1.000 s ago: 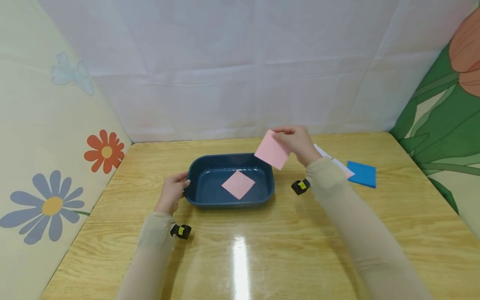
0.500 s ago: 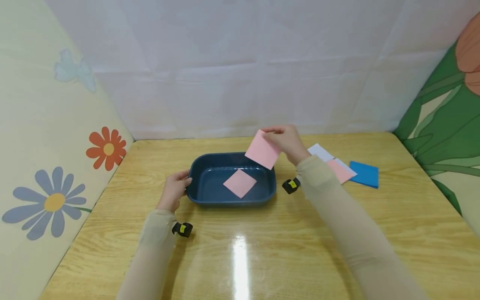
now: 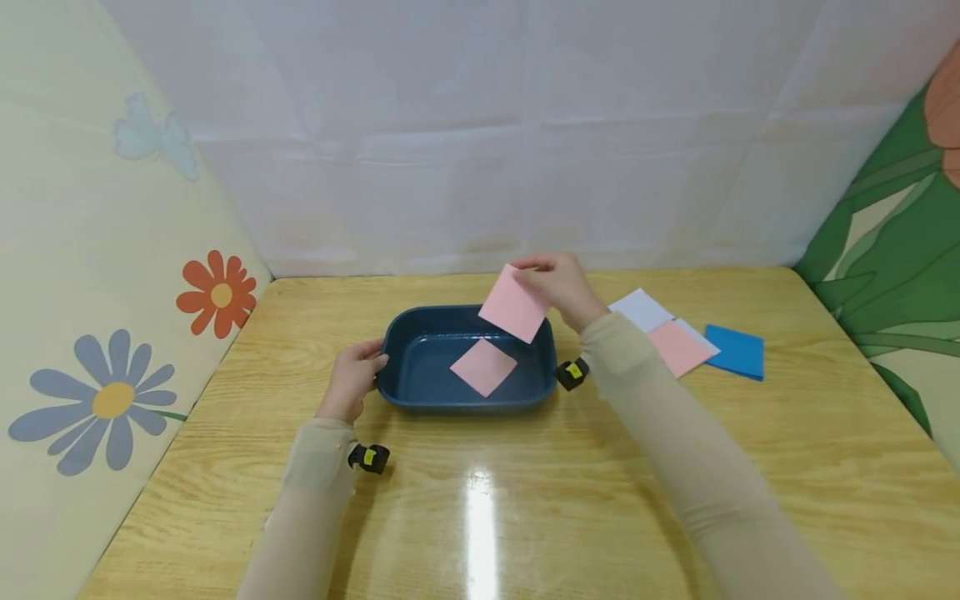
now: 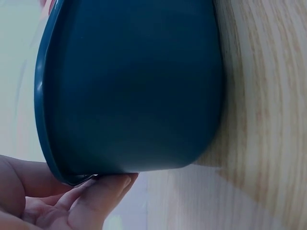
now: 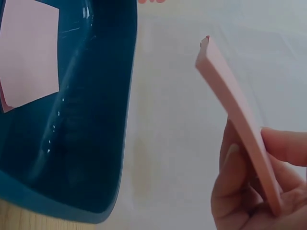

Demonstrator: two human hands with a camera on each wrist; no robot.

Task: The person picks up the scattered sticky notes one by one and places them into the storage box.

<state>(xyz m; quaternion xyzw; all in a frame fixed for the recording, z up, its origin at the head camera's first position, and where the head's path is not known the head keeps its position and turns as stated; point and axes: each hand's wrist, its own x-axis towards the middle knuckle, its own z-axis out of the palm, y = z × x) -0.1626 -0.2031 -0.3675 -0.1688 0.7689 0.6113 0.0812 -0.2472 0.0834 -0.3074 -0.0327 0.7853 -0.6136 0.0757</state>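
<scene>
A dark blue rectangular plastic bin [image 3: 465, 408] stands on the table, one pink sticky note pad [image 3: 484, 368] lying flat on its floor. My left hand [image 3: 350, 381] grips the bin's left end, thumb over the rim and fingers against the outer wall [image 4: 134, 91], as the left wrist view shows. Above the bin's back right corner, my right hand [image 3: 558, 287] pinches a second pink sticky note pad [image 3: 512, 304] between thumb and fingers. This pad hangs tilted, and its thick, slightly bent edge [image 5: 240, 115] shows in the right wrist view.
Right of the bin, partly behind the right sleeve, lie white pads [image 3: 642, 310] and another pink pad [image 3: 682, 346]. A blue pad [image 3: 737, 352] is just beyond them. A white cloth [image 3: 420, 167] hangs along the table's back edge [image 3: 337, 278].
My right hand has carried the pink sticky note pad leftward, over the bin's right end. The left hand keeps its grip on the bin. The view has shifted slightly.
</scene>
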